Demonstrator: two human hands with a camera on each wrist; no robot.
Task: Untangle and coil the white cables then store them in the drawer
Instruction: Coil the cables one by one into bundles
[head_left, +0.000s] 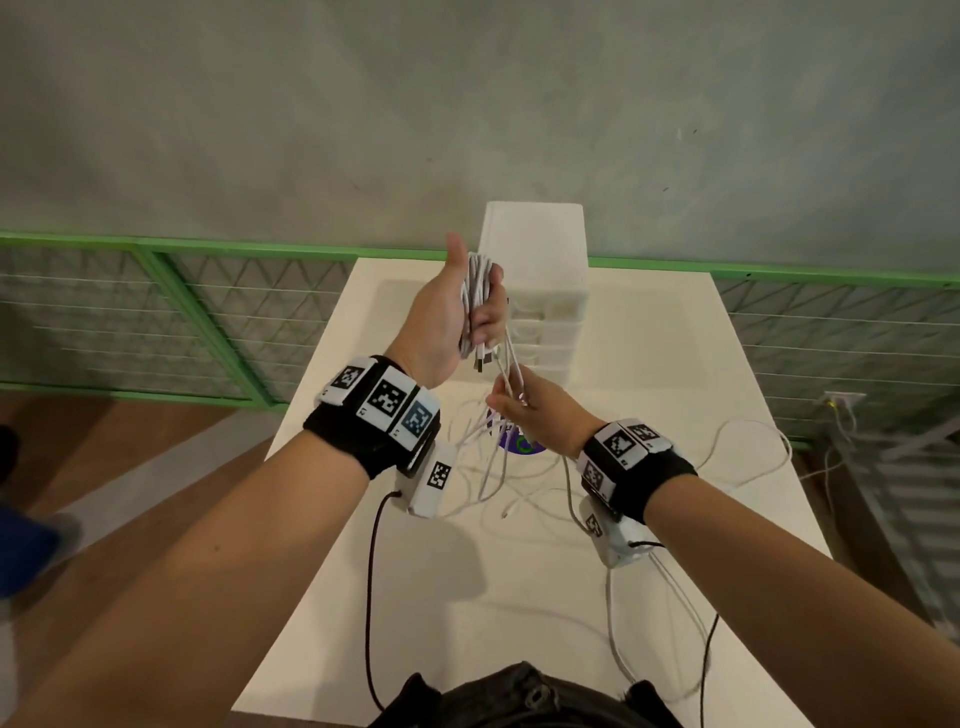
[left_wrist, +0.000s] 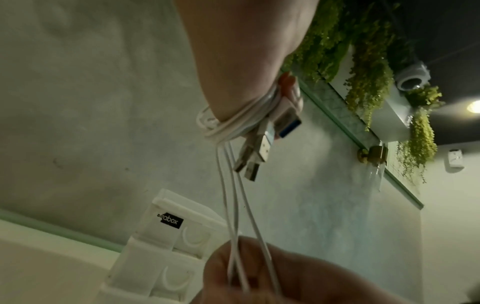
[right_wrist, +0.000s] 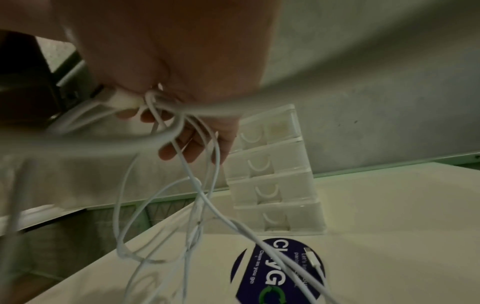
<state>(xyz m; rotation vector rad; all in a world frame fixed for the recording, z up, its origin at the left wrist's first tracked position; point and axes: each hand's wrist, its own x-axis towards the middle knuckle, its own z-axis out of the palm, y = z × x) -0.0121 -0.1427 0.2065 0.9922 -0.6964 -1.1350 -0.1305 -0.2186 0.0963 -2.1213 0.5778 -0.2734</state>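
Observation:
My left hand is raised above the table and grips a coil of white cables wound round its fingers. Several USB plugs dangle below the coil. From there, strands run down to my right hand, which pinches them between thumb and fingers. Below that hand the cables hang in tangled loops and spread loosely over the white table. The white drawer unit stands just behind both hands, its drawers closed.
A round purple sticker lies on the table in front of the drawer unit, with a cable connector resting on it. Another white cable loops toward the table's right edge. A green mesh railing runs behind the table.

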